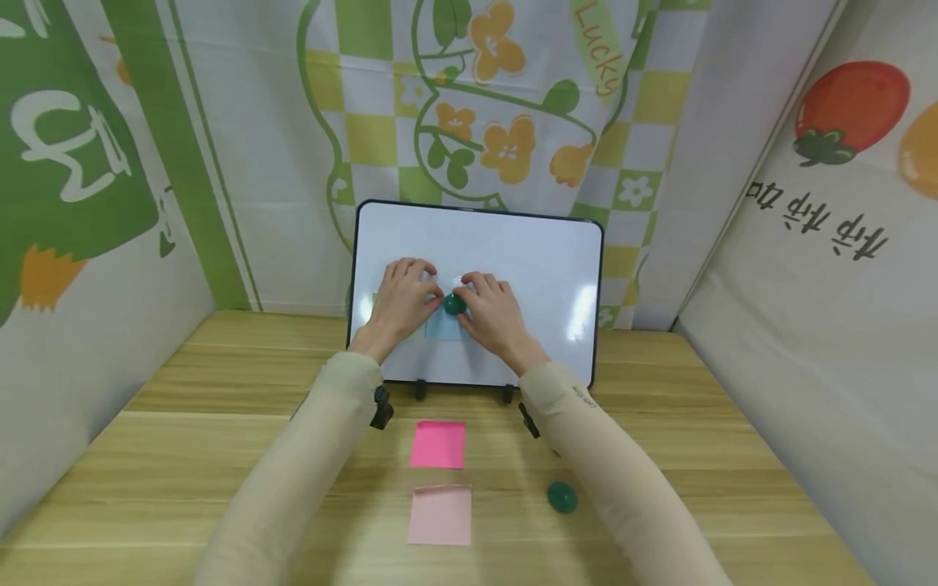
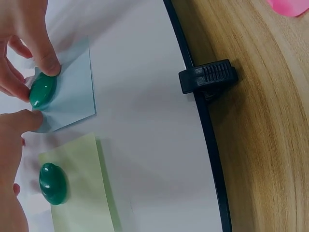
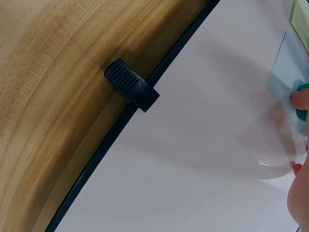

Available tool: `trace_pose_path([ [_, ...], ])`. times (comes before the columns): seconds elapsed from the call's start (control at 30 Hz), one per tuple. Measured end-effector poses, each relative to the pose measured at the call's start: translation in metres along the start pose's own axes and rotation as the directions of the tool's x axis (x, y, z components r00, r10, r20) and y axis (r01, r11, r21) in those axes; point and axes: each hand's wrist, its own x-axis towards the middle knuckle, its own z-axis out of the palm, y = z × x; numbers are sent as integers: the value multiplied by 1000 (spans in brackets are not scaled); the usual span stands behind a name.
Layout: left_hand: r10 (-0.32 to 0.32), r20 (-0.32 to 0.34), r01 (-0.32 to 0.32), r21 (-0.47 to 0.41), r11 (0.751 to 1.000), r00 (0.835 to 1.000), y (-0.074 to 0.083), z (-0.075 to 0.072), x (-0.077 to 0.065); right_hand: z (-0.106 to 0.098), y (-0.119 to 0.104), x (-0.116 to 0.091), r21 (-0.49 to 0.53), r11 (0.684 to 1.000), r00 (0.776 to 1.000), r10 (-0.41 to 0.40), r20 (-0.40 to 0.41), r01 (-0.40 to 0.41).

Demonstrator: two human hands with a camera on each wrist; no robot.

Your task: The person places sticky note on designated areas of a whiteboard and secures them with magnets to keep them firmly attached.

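Note:
A glossy green oval magnet [image 1: 454, 304] sits on the upper part of a blue sticky note [image 1: 444, 328] against the whiteboard [image 1: 528, 277]. My right hand [image 1: 497, 316] pinches this magnet between thumb and fingers, clearest in the left wrist view. Beside it, my left hand [image 1: 398, 303] touches the note's edge with a fingertip close to the magnet. Below that hand in the left wrist view, a second green magnet [image 2: 53, 183] lies on a pale green sticky note [image 2: 82, 193]. The right wrist view catches only part of the right hand [image 3: 300, 193].
On the wooden table [image 1: 645, 456] lie a bright pink sticky note [image 1: 438, 445], a pale pink one [image 1: 440, 517] and another green magnet [image 1: 563, 496] near the right forearm. Small black feet [image 1: 508, 394] support the framed board. Printed curtains [image 1: 256, 163] hang behind it.

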Motion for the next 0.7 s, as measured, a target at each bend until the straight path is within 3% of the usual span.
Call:
trace_pose_path([
  [0.7, 1, -26, -1, 16, 1000, 1000, -2, 0, -7, 2, 0, -3, 12, 999, 999, 33, 1, -33],
])
